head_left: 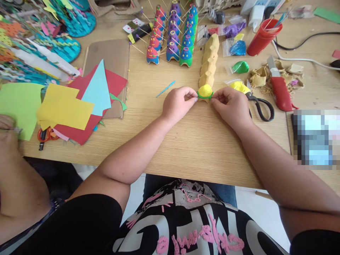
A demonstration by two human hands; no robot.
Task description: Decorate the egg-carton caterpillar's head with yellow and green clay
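A tan egg-carton strip (208, 65) lies lengthwise on the wooden table, its near bump covered in yellow clay (205, 90). A thin green clay strip (204, 96) runs across the front of that bump, below the yellow. My left hand (180, 102) pinches the strip's left end between thumb and fingertips. At its right end, the thumb and fingers of my right hand (231, 106) are closed on the same green strip. A blue stick tool (166, 88) lies to the left of my left hand.
Painted carton caterpillars (173, 49) stand at the back. Coloured sheets (66, 108) and cardboard (106, 53) lie left, near another person's arm (18, 191). Black-handled scissors (262, 106), a red-handled knife (281, 90), clay bags (239, 67) and a red cup (261, 39) are at right.
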